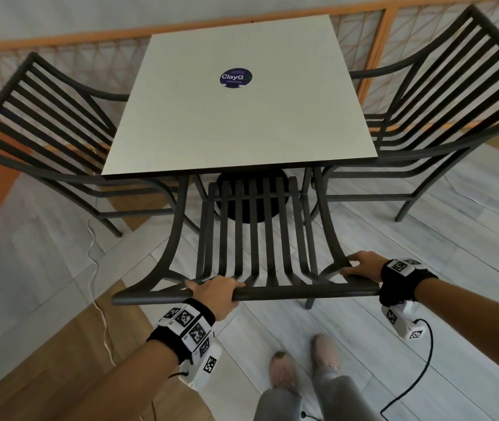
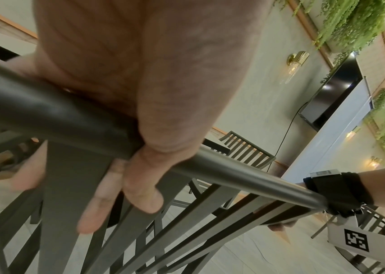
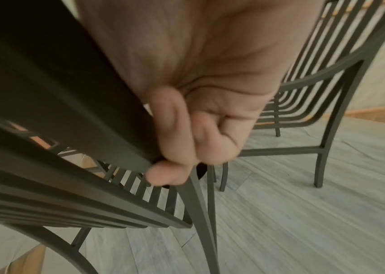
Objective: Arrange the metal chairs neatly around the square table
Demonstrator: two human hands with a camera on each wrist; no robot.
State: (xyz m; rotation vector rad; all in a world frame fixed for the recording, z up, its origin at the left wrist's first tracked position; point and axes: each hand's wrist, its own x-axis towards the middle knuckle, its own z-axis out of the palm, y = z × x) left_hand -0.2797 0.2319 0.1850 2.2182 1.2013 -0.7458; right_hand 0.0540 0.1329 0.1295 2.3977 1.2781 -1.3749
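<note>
A dark metal slatted chair stands in front of me, its seat partly under the near edge of the white square table. My left hand grips the chair's top rail left of centre, fingers curled over it. My right hand grips the rail's right end. In the right wrist view its fingers wrap the rail's end. Two more metal chairs flank the table: one on the left, one on the right.
A wooden lattice railing runs behind the table. A white cable lies on the floor at the left. A black cable hangs from my right wrist. My feet stand behind the chair on grey floor planks.
</note>
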